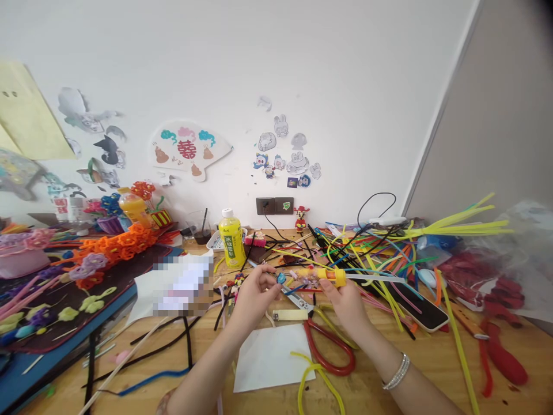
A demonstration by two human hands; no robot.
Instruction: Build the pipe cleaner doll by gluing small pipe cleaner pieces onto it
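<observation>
My left hand [258, 292] pinches a small blue piece [281, 278] between thumb and fingertips, near the middle of the view. To its right, my right hand [344, 298] is closed on a yellow glue gun [332, 276], whose clear front part points left toward the blue piece. A pale stick [375, 278] extends from the right end of the yellow body. Red-handled scissors [330, 348] lie below the hands, beside a cream lighter [290, 315] and a white sheet of paper [272, 358].
A yellow drink bottle [232, 239] stands behind my left hand. Pipe cleaners [460, 340] are strewn about, with a black phone [418, 305] at right. Orange pipe-cleaner flowers [129, 242] and a dark mat [78, 323] are at left. A small red figurine [301, 220] stands by the wall.
</observation>
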